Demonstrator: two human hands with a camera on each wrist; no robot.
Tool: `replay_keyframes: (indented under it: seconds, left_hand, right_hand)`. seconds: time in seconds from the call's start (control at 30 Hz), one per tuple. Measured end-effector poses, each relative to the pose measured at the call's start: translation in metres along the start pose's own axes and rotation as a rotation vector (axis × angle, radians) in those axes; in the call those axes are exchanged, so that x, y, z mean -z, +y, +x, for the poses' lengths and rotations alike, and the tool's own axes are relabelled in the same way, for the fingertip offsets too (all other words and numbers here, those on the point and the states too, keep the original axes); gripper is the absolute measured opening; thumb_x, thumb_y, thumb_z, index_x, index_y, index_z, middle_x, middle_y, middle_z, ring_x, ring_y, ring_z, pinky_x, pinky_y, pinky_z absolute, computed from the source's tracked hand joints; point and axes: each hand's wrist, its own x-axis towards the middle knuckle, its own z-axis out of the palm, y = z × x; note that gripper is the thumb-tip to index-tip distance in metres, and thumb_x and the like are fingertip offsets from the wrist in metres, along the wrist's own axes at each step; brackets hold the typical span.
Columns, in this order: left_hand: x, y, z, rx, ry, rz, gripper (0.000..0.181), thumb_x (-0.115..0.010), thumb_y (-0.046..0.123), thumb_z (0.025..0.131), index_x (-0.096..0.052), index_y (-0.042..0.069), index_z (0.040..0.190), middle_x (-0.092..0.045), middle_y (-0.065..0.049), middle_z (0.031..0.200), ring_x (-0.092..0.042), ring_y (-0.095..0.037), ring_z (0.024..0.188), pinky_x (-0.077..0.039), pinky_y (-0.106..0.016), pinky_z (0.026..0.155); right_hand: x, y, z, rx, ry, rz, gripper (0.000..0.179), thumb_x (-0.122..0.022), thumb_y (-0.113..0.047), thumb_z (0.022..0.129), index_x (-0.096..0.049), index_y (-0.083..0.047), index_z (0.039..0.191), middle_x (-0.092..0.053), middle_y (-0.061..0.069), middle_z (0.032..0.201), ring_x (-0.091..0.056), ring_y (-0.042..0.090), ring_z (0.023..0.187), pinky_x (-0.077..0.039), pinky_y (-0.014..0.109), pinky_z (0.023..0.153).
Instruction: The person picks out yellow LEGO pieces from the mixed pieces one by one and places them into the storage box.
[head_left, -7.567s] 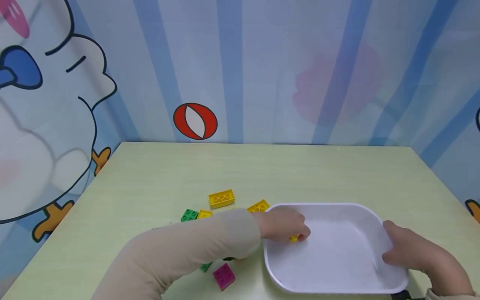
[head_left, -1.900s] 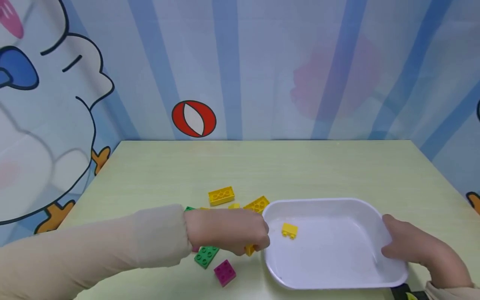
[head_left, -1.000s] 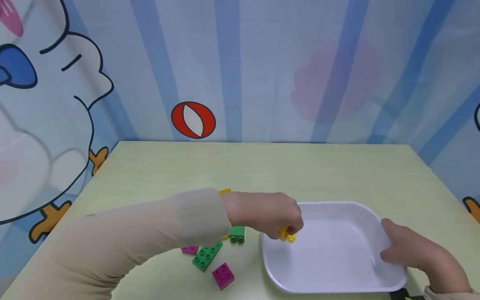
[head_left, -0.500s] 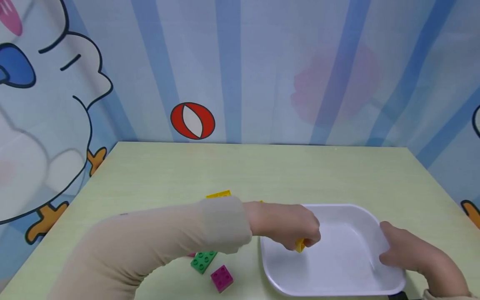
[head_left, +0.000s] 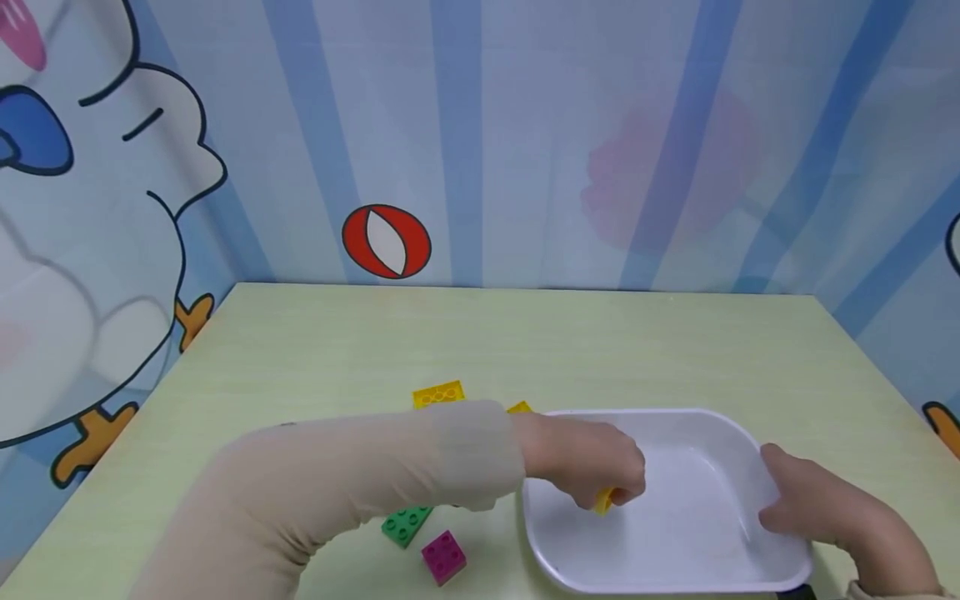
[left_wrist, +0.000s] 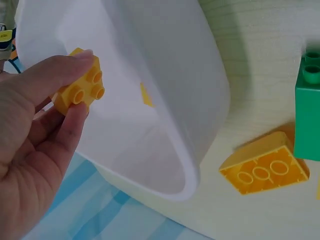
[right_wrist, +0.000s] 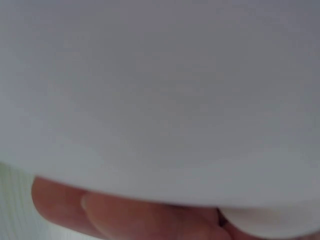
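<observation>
At the head view's lower right, the left hand (head_left: pixel 587 458) pinches a yellow block (left_wrist: pixel 86 86) over the tray (head_left: pixel 697 525) the right hand (head_left: pixel 828 502) grips, apparently mid-placing; letting go seems called for.

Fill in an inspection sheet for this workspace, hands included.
Surface: flat, pale green table.
Job's things: white tray; yellow brick held over it; another yellow piece inside, partly hidden.
Clutter: green brick, magenta brick and yellow bricks loose left of the tray.
Hands: left hand pinches the yellow brick; right hand grips the tray's right edge.
Cables: nothing seen.
Surroundings: blue-striped backdrop with cartoon prints.
</observation>
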Motion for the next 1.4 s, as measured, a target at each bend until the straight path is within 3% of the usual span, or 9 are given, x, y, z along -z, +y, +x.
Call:
replay_keyframes:
  seconds: [0.23, 0.5, 0.63, 0.8, 1.07, 1.27, 1.4]
  left_hand:
    - [-0.012, -0.003, 0.010, 0.015, -0.067, -0.029, 0.011, -0.062, 0.000, 0.083, -0.065, 0.011, 0.085, -0.059, 0.007, 0.082, -0.047, -0.008, 0.074, -0.037, -0.013, 0.066]
    - [-0.022, -0.007, 0.013, 0.038, -0.116, -0.030, 0.010, -0.064, 0.004, 0.083, -0.066, 0.012, 0.087, -0.056, 0.008, 0.081, -0.048, -0.008, 0.076, -0.038, -0.013, 0.068]
    - [-0.029, -0.010, 0.013, 0.032, -0.117, -0.040, 0.008, -0.065, 0.004, 0.083, -0.064, 0.012, 0.084, -0.056, 0.007, 0.079, -0.047, -0.009, 0.075, -0.037, -0.013, 0.066]
    - [-0.035, -0.012, 0.013, 0.020, -0.102, -0.044, 0.008, -0.065, 0.004, 0.082, -0.063, 0.012, 0.081, -0.058, 0.006, 0.080, -0.047, -0.009, 0.074, -0.036, -0.013, 0.066]
    - [-0.038, -0.009, 0.012, -0.047, -0.074, 0.016, 0.013, -0.064, 0.000, 0.079, -0.064, 0.013, 0.080, -0.052, 0.007, 0.074, -0.044, -0.008, 0.072, -0.035, -0.012, 0.066]
    - [-0.039, -0.008, 0.011, -0.052, -0.072, 0.060, 0.013, -0.063, 0.001, 0.081, -0.064, 0.013, 0.081, -0.051, 0.007, 0.076, -0.044, -0.008, 0.073, -0.035, -0.013, 0.067]
    - [-0.040, -0.007, 0.010, -0.052, -0.072, 0.066, 0.013, -0.063, 0.001, 0.080, -0.064, 0.013, 0.081, -0.050, 0.007, 0.077, -0.045, -0.008, 0.074, -0.035, -0.012, 0.067]
  right_hand:
    - [-0.002, -0.002, -0.001, 0.018, 0.001, 0.000, 0.077, -0.063, 0.000, 0.076, -0.015, 0.027, 0.130, -0.031, 0.044, 0.129, -0.037, 0.054, 0.118, -0.034, 0.060, 0.093]
    - [0.001, -0.001, 0.000, 0.004, 0.016, -0.026, 0.072, -0.065, 0.000, 0.075, -0.023, 0.025, 0.128, -0.045, 0.039, 0.120, -0.053, 0.039, 0.104, -0.043, 0.053, 0.087]
    - [0.000, 0.001, 0.002, -0.011, 0.007, -0.025, 0.078, -0.066, -0.002, 0.076, -0.016, 0.027, 0.130, -0.032, 0.044, 0.129, -0.041, 0.051, 0.116, -0.035, 0.059, 0.093]
    - [0.001, 0.002, 0.003, -0.030, -0.010, -0.016, 0.083, -0.065, -0.003, 0.078, -0.010, 0.026, 0.132, -0.019, 0.045, 0.134, -0.026, 0.057, 0.122, -0.027, 0.063, 0.097]
    - [0.000, 0.001, -0.001, 0.012, -0.011, -0.008, 0.076, -0.063, -0.001, 0.077, -0.015, 0.026, 0.130, -0.032, 0.043, 0.129, -0.041, 0.051, 0.116, -0.036, 0.059, 0.092]
    - [0.001, 0.003, 0.004, -0.032, -0.015, -0.040, 0.082, -0.066, -0.003, 0.078, -0.011, 0.028, 0.131, -0.021, 0.046, 0.133, -0.029, 0.057, 0.121, -0.029, 0.062, 0.096]
    - [0.001, 0.005, 0.006, -0.034, -0.010, -0.045, 0.082, -0.066, -0.004, 0.077, -0.013, 0.027, 0.131, -0.023, 0.045, 0.132, -0.032, 0.056, 0.120, -0.031, 0.062, 0.095]
